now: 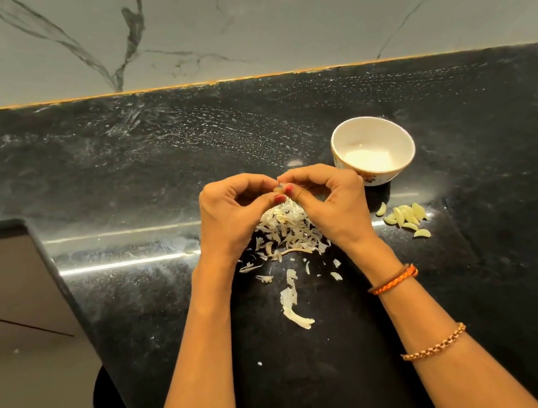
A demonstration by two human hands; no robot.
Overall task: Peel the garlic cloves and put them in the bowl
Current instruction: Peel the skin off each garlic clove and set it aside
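My left hand and my right hand meet fingertip to fingertip above a heap of garlic skins. Together they pinch a small garlic clove, which the fingers mostly hide. A white bowl with a floral outside stands just right of my right hand; nothing shows inside it. Several peeled cloves lie in a loose group on the counter, in front of the bowl and to the right of my right wrist.
The black stone counter runs back to a grey marble wall. Loose skins trail toward me between my forearms. The counter's edge drops off at the left, beside a brown cabinet panel.
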